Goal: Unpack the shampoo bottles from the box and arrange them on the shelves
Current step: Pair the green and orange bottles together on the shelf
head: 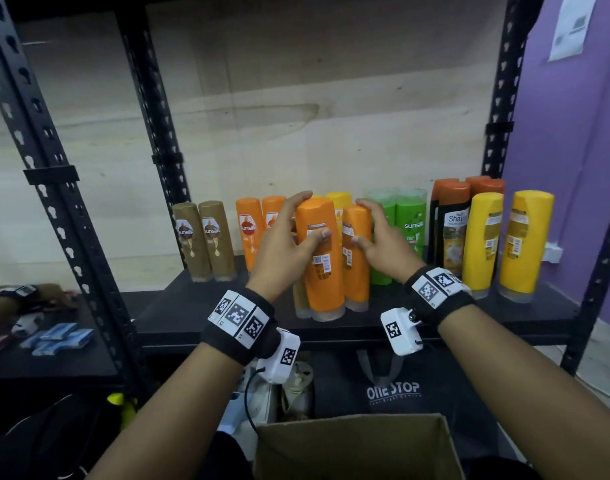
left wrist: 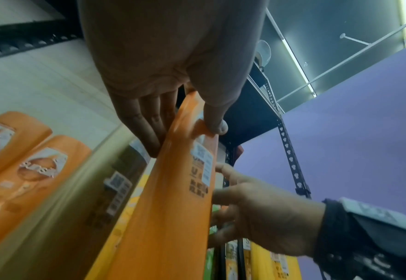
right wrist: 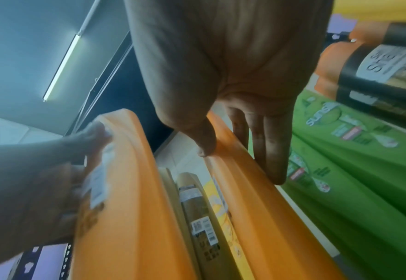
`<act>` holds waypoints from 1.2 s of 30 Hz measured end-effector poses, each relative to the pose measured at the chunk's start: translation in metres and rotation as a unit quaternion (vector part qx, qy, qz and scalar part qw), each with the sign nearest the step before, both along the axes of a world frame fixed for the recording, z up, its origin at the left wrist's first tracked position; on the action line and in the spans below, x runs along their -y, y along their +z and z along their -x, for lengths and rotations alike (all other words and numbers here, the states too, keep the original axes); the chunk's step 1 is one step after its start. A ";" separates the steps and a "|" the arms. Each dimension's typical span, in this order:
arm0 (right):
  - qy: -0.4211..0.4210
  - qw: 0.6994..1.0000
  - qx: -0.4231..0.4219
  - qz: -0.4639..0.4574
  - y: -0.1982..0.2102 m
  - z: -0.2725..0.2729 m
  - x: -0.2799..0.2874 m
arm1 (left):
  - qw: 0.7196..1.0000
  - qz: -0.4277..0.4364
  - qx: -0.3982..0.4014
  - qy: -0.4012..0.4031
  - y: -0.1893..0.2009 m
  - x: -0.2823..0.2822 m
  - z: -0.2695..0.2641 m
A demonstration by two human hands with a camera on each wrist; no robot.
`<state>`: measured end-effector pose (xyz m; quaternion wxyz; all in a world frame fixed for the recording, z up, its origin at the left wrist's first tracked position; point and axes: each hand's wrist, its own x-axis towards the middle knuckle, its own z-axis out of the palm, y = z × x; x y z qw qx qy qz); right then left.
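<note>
Two orange shampoo bottles stand side by side near the front of the black shelf [head: 365, 329], back labels facing me. My left hand [head: 310, 216] grips the nearer, left orange bottle [head: 319, 268] near its top, thumb on the label and fingers behind. In the left wrist view the left hand [left wrist: 187, 136] pinches that bottle [left wrist: 173, 208]. My right hand [head: 360, 221] holds the right orange bottle [head: 355, 268] the same way. The right wrist view shows the right hand [right wrist: 240, 163] with thumb and fingers on either side of its bottle [right wrist: 256, 208]. The cardboard box [head: 359, 448] sits open below; its inside is hidden.
Along the shelf stand brown bottles [head: 203, 240], orange ones [head: 251, 230], green ones [head: 407, 226], black ones with orange caps [head: 452, 223] and yellow ones [head: 504, 244]. Yellow and brown bottles stand just behind the held pair. Another person's hand [head: 19, 299] works on the left shelf.
</note>
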<state>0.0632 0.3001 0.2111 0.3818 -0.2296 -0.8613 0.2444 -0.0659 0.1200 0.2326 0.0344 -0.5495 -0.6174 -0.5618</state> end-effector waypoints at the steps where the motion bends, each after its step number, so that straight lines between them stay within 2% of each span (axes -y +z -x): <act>1: 0.000 1.000 -0.007 0.004 -0.001 -0.006 0.000 | 1.000 -0.003 0.002 -0.008 -0.003 -0.005 -0.003; 5: -0.014 1.000 -0.006 0.003 -0.003 -0.032 -0.003 | 1.000 -0.026 0.010 -0.014 -0.017 -0.029 -0.017; 9: -0.045 0.998 0.001 -0.036 -0.005 -0.059 -0.012 | 0.997 -0.045 0.055 -0.044 -0.026 -0.053 -0.030; 16: -0.072 0.996 -0.027 -0.034 -0.015 -0.098 -0.026 | 0.997 -0.029 0.048 -0.052 -0.037 -0.085 -0.053; 21: -0.107 0.993 -0.044 -0.021 -0.030 -0.107 -0.032 | 0.995 -0.032 0.058 -0.072 -0.045 -0.101 -0.061; 25: -0.107 0.991 -0.074 -0.008 -0.041 -0.101 -0.034 | 0.992 -0.037 0.106 -0.060 -0.057 -0.116 -0.064; 31: -0.110 0.988 -0.110 0.001 -0.079 -0.097 -0.033 | 0.982 -0.039 0.167 -0.079 -0.097 -0.130 -0.071; 36: -0.111 0.987 -0.112 0.029 -0.121 -0.095 -0.030 | 0.985 0.001 0.160 -0.068 -0.130 -0.132 -0.074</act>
